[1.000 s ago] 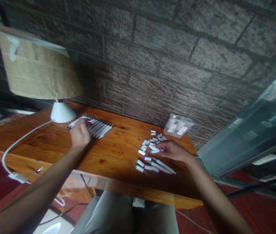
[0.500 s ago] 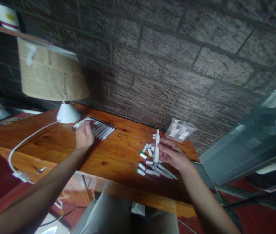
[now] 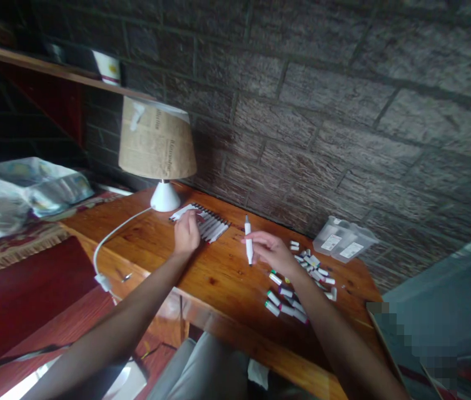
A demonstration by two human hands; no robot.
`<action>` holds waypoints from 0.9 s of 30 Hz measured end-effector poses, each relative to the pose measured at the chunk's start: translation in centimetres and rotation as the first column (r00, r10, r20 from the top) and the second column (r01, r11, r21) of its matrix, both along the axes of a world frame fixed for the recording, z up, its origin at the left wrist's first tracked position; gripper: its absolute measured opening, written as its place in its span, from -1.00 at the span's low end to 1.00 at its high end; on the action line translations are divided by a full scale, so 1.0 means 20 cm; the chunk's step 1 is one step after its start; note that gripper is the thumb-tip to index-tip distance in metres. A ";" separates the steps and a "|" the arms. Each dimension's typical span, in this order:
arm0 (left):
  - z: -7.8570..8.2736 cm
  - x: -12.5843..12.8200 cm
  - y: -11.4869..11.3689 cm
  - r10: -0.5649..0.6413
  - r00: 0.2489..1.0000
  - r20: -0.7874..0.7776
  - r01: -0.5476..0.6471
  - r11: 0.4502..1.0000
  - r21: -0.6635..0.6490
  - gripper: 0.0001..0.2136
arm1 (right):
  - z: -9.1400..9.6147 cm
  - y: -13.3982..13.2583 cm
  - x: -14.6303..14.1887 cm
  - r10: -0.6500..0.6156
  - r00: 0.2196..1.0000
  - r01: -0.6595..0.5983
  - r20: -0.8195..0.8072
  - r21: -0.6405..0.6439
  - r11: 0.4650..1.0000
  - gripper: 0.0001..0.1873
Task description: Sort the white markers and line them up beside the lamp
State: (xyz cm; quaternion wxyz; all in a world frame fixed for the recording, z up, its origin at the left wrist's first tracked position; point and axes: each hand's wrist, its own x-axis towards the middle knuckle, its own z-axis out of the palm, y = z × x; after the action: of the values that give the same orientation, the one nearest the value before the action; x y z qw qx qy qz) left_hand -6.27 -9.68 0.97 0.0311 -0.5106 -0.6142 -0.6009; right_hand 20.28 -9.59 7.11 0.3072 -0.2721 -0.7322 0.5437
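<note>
My right hand (image 3: 275, 253) pinches a white marker (image 3: 248, 240) between thumb and fingers. It is held upright above the table, its narrow grey end pointing up. My left hand (image 3: 186, 236) rests at the left part of a row of white markers (image 3: 214, 226), laid side by side with their dark ends toward the wall. Its fingers are curled, and what they hold, if anything, is hidden. Behind and under my right forearm lies a loose heap of white marker caps and short pieces (image 3: 275, 299), some with green, yellow or purple ends.
A lamp (image 3: 164, 197) with a newsprint shade stands behind my left hand, its white cord hanging over the front edge. A clear plastic box (image 3: 344, 240) sits by the wall at right. Left of the wooden table (image 3: 219, 278) are plastic bags (image 3: 39, 183).
My right hand has carried the marker left, away from the loose pieces and toward the row. My view has turned left. My left hand stays at the row.
</note>
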 end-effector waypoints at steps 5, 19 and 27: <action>0.01 0.01 -0.01 -0.012 1.000 0.011 0.012 1.000 0.023 -0.54 | -0.11 0.06 -0.11 -0.041 0.992 0.021 0.121 0.168 0.986 -0.71; 0.01 0.01 -0.01 -0.046 0.998 0.048 0.043 0.997 0.056 -0.58 | -0.23 0.24 -0.38 -0.357 0.788 0.103 0.502 0.464 0.880 -0.83; 0.01 0.02 -0.01 -0.034 0.999 0.040 0.033 0.999 0.027 -0.59 | -0.26 0.21 -0.47 -0.431 0.791 0.179 0.435 0.510 0.842 -0.76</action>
State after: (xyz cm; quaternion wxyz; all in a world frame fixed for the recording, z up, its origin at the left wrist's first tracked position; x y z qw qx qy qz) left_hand -5.94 -9.88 1.23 0.0153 -0.5080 -0.5980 -0.6198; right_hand 10.85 -5.37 1.87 0.2309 -0.4527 -0.8361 0.2064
